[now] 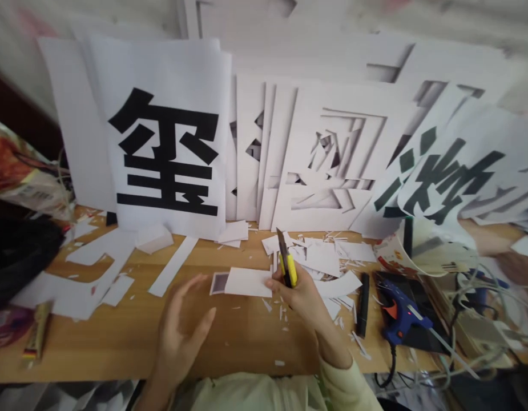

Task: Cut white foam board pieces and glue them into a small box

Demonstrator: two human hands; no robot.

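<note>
Fingers of my left hand (180,330) hang parted and empty, front-left of the white card (248,282); my right-hand (304,294) fingers grip a yellow cutter (288,265) at its right end. I judge the cutting partway: the card lies flat on the surface (246,348), plain, oblong, seemingly unslit, remaining cuts unclear. Beyond it, scraps (321,257) lie severed and boards (302,148) stand cut through.
</note>
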